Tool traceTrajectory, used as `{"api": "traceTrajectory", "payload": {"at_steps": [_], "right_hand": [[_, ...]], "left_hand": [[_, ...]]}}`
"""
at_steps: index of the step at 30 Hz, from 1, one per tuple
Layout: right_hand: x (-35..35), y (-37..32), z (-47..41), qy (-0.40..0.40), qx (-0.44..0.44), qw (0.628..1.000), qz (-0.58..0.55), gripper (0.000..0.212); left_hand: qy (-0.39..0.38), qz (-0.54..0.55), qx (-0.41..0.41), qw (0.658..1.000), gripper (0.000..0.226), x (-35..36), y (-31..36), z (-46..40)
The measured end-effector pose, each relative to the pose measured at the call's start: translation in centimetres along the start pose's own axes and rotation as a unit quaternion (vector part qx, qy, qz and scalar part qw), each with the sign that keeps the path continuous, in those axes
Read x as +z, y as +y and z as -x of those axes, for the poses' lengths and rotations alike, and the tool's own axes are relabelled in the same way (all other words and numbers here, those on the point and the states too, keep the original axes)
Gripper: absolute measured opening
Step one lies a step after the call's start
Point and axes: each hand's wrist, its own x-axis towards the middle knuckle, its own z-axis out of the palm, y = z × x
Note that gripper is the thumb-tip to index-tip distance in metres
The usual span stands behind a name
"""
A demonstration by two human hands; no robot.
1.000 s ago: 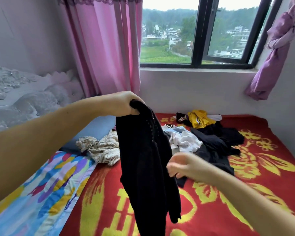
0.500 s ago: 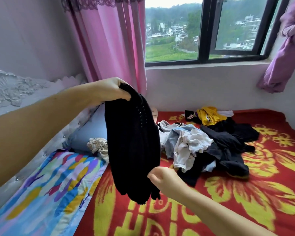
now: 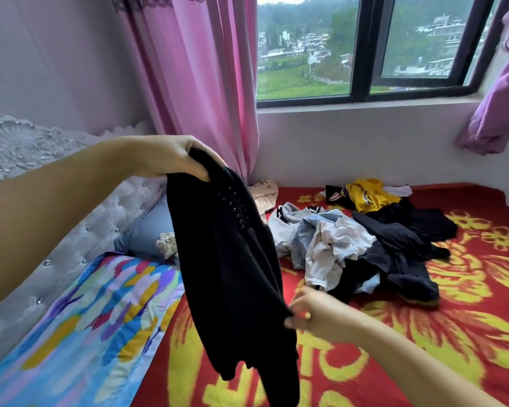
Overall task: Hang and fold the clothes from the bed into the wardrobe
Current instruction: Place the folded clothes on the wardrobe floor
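A black knit garment with small beads near its top hangs in the air over the bed. My left hand grips its upper edge. My right hand pinches its right side edge lower down. A pile of clothes lies on the red and yellow blanket: white and light blue pieces, dark ones, and a yellow jersey at the back. The wardrobe is out of view.
A colourful quilt covers the bed's left side beside a tufted silver headboard. A blue pillow lies near it. Pink curtain and window stand behind the bed; a purple curtain hangs at right.
The black garment has swung lower and to the right. My right hand moved from its bottom hem to its side edge and pinches it. The view shifted slightly.
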Motion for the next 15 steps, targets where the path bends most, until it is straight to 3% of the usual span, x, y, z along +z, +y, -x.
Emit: {"api": "traceTrajectory", "payload": {"at_steps": [2,6,12,15], "right_hand": [[-0.7,1.4,-0.9,0.055,0.03,0.997,0.033,0.022],[0.6,0.3,-2.8,0.024,-0.008,1.0,-0.015,0.022],[-3.8,5.5,0.8,0.14,0.068,0.988,0.015,0.04],[-7.4,8.5,2.2,0.266,0.09,0.96,-0.009,0.035]], "left_hand": [[-0.071,0.045,0.036,0.996,0.036,0.9,0.8,-0.1],[-0.127,0.044,0.068,0.989,0.034,1.8,2.4,-1.1],[-0.117,0.018,0.003,0.993,0.032,0.2,-0.8,-0.3],[-0.071,-0.071,-0.027,0.995,0.014,1.6,-2.7,-1.7]]}}
